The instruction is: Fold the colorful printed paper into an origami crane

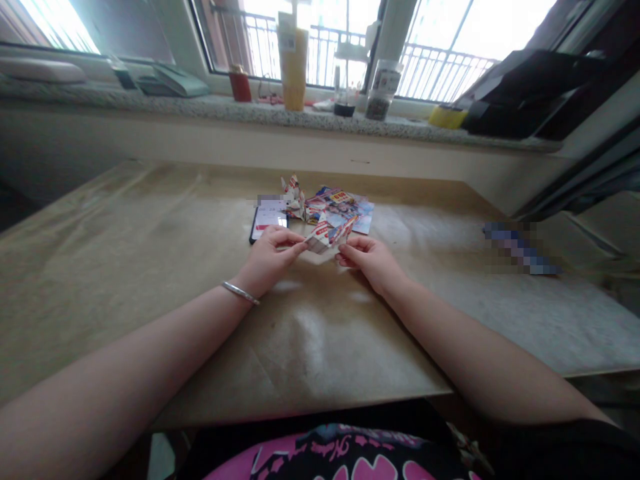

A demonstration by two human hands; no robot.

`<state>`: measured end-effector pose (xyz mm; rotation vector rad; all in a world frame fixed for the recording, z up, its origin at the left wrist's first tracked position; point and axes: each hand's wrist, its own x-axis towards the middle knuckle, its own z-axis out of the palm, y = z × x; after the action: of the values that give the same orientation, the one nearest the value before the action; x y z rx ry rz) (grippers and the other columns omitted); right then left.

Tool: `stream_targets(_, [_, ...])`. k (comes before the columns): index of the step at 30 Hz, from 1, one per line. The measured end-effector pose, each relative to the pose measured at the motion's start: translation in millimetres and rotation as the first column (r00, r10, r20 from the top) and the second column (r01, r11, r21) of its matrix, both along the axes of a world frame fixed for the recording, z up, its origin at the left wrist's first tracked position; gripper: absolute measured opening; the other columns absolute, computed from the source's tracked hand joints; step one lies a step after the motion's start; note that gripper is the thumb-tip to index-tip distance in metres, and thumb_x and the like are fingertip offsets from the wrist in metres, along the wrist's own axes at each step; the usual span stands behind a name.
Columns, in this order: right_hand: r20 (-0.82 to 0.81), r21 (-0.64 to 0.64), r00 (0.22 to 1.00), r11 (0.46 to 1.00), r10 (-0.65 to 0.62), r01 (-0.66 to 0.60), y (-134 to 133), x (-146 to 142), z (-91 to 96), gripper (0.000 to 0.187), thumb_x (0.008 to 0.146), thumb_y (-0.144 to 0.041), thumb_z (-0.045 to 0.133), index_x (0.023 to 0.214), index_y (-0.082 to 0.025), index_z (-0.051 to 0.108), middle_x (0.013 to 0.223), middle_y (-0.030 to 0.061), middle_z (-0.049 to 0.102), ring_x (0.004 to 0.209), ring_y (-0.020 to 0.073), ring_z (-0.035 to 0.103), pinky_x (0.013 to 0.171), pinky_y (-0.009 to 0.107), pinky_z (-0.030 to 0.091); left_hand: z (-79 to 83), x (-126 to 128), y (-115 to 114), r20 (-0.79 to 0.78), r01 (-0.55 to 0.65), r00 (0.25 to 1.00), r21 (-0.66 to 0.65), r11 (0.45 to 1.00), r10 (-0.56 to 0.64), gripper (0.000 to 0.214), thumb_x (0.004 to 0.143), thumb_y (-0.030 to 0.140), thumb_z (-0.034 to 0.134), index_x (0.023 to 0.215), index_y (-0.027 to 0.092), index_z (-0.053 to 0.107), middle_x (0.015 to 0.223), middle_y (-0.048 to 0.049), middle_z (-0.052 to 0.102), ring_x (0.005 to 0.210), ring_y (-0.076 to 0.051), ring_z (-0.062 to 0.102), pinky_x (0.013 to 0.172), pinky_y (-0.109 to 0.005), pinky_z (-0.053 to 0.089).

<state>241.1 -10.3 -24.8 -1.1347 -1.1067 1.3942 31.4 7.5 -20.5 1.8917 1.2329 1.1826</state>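
Between my two hands is a folded piece of printed paper point(319, 237), white with red and some blue. My left hand point(274, 252) pinches its left end, and a silver bangle circles that wrist. The right end is pinched by my right hand point(367, 259). Just beyond them lie several colourful printed sheets point(350, 208) in a loose pile. A crumpled or folded paper piece point(294, 200) stands at the pile's left. Close behind my left hand, a phone point(270, 219) with a lit screen rests on the table.
A tan cover lies over the table point(150, 287). At its right side is a blurred-out dark blue item point(523, 250). Along the granite windowsill point(200, 107) stand a red jar point(240, 85), a tall yellow container point(294, 67), clear containers point(384, 90) and a black bag-like object point(525, 93).
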Motion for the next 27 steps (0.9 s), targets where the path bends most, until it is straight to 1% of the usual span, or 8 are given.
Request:
stream_targets(3, [-0.049,-0.043,0.998,0.999,-0.026,0.024,0.3,1.3,1.5,0.041,0.046,-0.044,0.086,0.062,-0.017,0.059,0.059,-0.0020,0.065,0.055,0.0077,0.061,0.060,0.020,0.052,3.7,-0.4,-1.5,0.017,-0.058,0.998,0.066,0.996,0.057,0.020,0.070,0.039,0.068,0.071,0.020,0.071,0.089,-0.0042,0.058,0.091,-0.019,0.054,0.090,-0.034,0.045])
stream_targets(10, [-0.018,-0.065,1.000,0.998,0.020,-0.021,5.1,13.6,2.1,0.029,0.058,-0.036,0.083,0.064,-0.017,0.062,0.062,0.0007,0.067,0.056,0.0097,0.063,0.060,0.021,0.055,2.8,-3.3,0.8,0.045,-0.011,0.999,0.104,0.995,0.007,0.019,0.069,0.038,0.070,0.068,0.019,0.070,0.088,-0.0039,0.059,0.090,-0.018,0.055,0.092,-0.033,0.044])
stream_targets(13, [-0.025,-0.075,1.000,0.997,-0.015,0.013,10.5,23.3,3.4,0.024,0.062,-0.030,0.081,0.062,-0.017,0.061,0.060,0.0008,0.067,0.054,0.0100,0.063,0.057,0.021,0.055,5.0,-7.3,2.7,0.050,-0.015,0.999,0.111,0.994,0.009,0.020,0.072,0.039,0.068,0.069,0.019,0.069,0.090,-0.0040,0.060,0.092,-0.018,0.056,0.094,-0.033,0.043])
stream_targets(17, [-0.080,-0.110,0.994,0.992,-0.071,0.062,13.1,26.1,5.1,0.023,0.059,-0.024,0.082,0.060,-0.017,0.060,0.057,-0.0004,0.065,0.055,0.0093,0.064,0.055,0.018,0.054,6.9,-8.1,1.8,0.023,-0.003,1.000,0.064,0.998,0.001,0.024,0.076,0.040,0.064,0.070,0.017,0.065,0.096,-0.0051,0.062,0.094,-0.019,0.057,0.094,-0.034,0.043])
stream_targets(19, [-0.082,-0.108,0.996,0.994,-0.034,0.025,11.0,22.1,4.9,0.023,0.060,-0.025,0.082,0.061,-0.017,0.061,0.059,-0.0001,0.066,0.057,0.0097,0.064,0.057,0.019,0.055,6.0,-5.0,-1.0,0.042,0.057,0.998,-0.026,0.998,-0.056,0.026,0.075,0.042,0.064,0.082,0.017,0.065,0.093,-0.0054,0.062,0.086,-0.018,0.059,0.080,-0.031,0.049])
stream_targets(21, [-0.078,-0.107,0.997,0.994,0.019,-0.027,8.0,17.5,4.3,0.023,0.060,-0.028,0.082,0.063,-0.017,0.062,0.061,0.0003,0.067,0.056,0.0090,0.063,0.059,0.020,0.055,4.7,-1.0,-4.5,0.077,0.119,0.991,-0.163,0.980,-0.107,0.043,0.074,0.043,0.066,0.107,0.017,0.060,0.086,-0.0039,0.062,0.071,-0.015,0.059,0.064,-0.026,0.048])
stream_targets(24, [-0.073,-0.104,0.995,0.992,0.062,-0.069,5.4,14.6,3.0,0.024,0.061,-0.030,0.082,0.064,-0.016,0.062,0.060,0.0000,0.067,0.055,0.0080,0.062,0.058,0.019,0.055,3.6,2.2,-7.3,0.080,0.088,0.994,-0.159,0.983,-0.076,0.050,0.076,0.041,0.065,0.117,0.015,0.055,0.080,-0.0025,0.060,0.060,-0.011,0.055,0.055,-0.023,0.045])
stream_targets(27, [-0.050,-0.079,0.996,0.994,0.069,-0.073,6.1,16.6,1.1,0.025,0.062,-0.032,0.081,0.065,-0.017,0.062,0.060,-0.0001,0.067,0.054,0.0087,0.062,0.057,0.019,0.055,3.5,0.3,-5.2,0.013,0.038,0.999,-0.093,0.995,-0.037,0.045,0.078,0.041,0.062,0.115,0.015,0.059,0.090,-0.0057,0.062,0.066,-0.012,0.057,0.059,-0.024,0.047])
